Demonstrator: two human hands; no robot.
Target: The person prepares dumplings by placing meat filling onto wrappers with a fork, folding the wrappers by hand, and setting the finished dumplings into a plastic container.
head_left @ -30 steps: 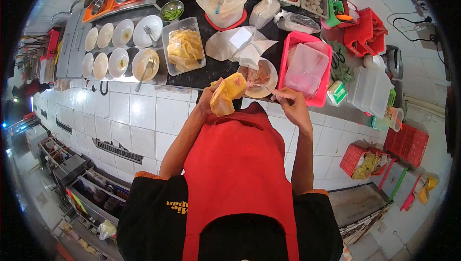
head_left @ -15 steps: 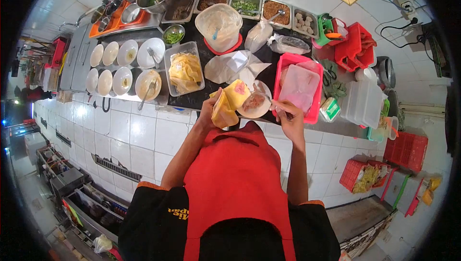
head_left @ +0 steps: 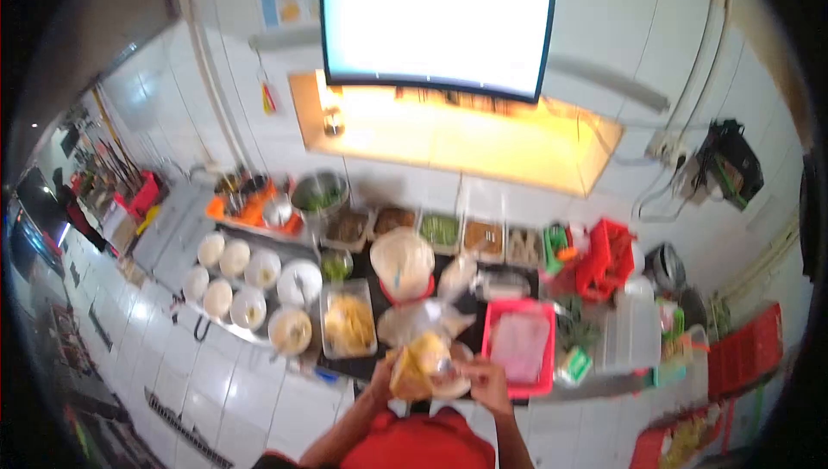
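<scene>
The view is blurred. My left hand (head_left: 379, 379) is closed on a stack of yellow wonton wrappers (head_left: 412, 367), held over the counter's front edge. At the wrappers' right side, my right hand (head_left: 488, 386) is closed on a thin utensil (head_left: 448, 369) whose exact kind I cannot make out. Partly hidden beneath lies a small pale plate (head_left: 455, 388); the pinkish meat filling on it is hard to make out now. More yellow wrappers (head_left: 348, 322) lie in a clear tub (head_left: 326, 344) to the left.
Several white bowls (head_left: 291, 331) stand in rows at left. Metal trays of toppings (head_left: 440, 229) line the back, behind a large tub (head_left: 402, 260). A pink basket (head_left: 488, 365) is at right, with red baskets (head_left: 607, 262) beyond. A lit screen (head_left: 438, 25) hangs above.
My head has tilted up, so the wall and screen now show and the counter sits lower in view. My right hand has brought the utensil over to the wrappers.
</scene>
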